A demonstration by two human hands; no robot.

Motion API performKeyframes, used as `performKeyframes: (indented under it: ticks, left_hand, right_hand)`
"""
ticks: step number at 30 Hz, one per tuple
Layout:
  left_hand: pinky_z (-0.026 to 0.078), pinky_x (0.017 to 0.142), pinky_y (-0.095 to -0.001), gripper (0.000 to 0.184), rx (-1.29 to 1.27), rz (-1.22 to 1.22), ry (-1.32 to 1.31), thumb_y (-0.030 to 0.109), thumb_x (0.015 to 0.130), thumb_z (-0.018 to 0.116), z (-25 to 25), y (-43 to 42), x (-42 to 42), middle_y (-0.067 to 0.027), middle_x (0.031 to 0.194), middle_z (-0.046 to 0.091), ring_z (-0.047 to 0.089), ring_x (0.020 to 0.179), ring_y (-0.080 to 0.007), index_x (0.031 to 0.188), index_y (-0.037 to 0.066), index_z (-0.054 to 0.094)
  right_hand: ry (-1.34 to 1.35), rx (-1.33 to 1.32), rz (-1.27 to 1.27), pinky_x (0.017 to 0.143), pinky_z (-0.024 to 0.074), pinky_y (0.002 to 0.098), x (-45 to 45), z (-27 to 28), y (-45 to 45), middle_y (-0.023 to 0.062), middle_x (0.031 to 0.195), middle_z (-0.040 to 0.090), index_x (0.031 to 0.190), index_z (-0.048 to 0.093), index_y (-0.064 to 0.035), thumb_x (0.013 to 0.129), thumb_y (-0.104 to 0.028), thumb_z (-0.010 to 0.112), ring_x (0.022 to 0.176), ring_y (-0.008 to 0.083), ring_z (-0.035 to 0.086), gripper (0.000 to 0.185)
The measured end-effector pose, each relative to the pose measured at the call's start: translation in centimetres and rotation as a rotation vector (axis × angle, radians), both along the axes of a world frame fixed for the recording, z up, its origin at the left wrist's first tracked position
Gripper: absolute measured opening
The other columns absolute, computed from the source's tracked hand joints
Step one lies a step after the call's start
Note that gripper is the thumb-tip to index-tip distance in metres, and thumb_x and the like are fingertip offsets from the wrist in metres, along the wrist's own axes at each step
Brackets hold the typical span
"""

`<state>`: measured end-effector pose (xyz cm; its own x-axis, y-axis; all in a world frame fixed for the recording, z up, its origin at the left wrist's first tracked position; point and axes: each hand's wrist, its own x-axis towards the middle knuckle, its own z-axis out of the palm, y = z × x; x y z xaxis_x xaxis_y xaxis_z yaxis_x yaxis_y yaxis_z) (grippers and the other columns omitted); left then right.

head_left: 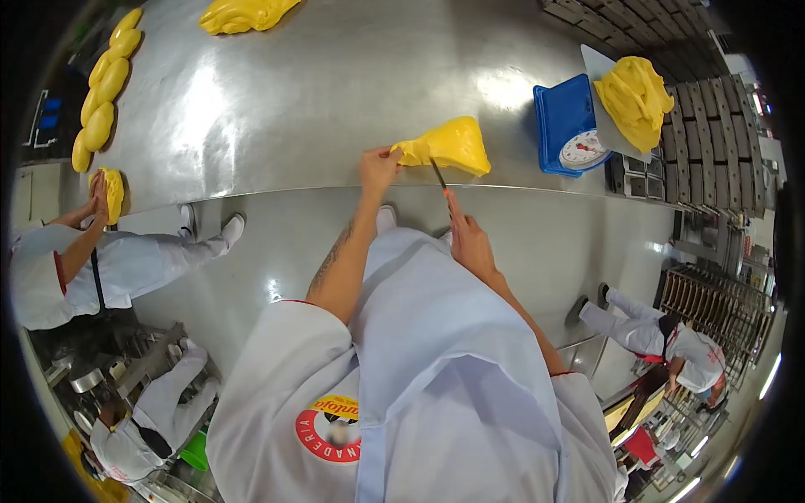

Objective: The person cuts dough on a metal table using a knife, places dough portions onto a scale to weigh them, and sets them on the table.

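Note:
A piece of yellow dough [457, 144] lies near the front edge of the steel table. My left hand [380, 169] pinches the dough's narrow left end between its fingers. In my right hand [471, 243] is a knife [445, 191] with an orange handle, and its dark blade meets the dough near the middle. To the right stands a blue dial scale [559, 126], with a larger lump of yellow dough [635, 102] on the pale sheet [610, 96] over it.
Several shaped dough pieces [111, 81] line the table's left side, and another dough mass [245, 13] lies at the back. Metal pans [713, 138] are stacked at right. A co-worker's hands [99, 197] press dough at the left edge. Other people stand behind me.

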<state>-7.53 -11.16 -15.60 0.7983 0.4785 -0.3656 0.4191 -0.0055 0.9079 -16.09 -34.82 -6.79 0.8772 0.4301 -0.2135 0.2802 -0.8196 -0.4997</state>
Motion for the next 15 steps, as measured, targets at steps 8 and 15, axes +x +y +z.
performKeyframes:
  ticks: [8,15]
  left_hand:
    - [0.052,0.059,-0.027,0.024,-0.27,0.074,-0.032,0.018,0.092,0.07,-1.8,1.3,-0.3,-0.0069,0.083,0.071,0.068,0.065,-0.0138,0.102,-0.003,0.073]
    - [0.05,0.092,-0.0444,0.041,-0.967,0.289,-0.435,0.035,0.098,0.057,-1.0,12.5,-3.3,-0.0117,0.117,0.061,0.06,0.101,-0.0274,0.127,0.006,0.054]
  right_hand:
    - [-0.078,-0.148,0.043,0.063,0.0513,0.054,4.1,-4.4,4.2,0.0273,0.09,0.059,0.16,0.021,-0.0253,0.086,0.004,0.052,0.071,0.044,0.062,0.085]
    - [0.121,-0.04,-0.084,0.069,0.0535,0.0521,-4.1,-1.4,-9.4,0.0225,0.094,0.062,0.159,0.02,-0.0292,0.098,-0.011,0.05,0.078,0.0434,0.064,0.07]
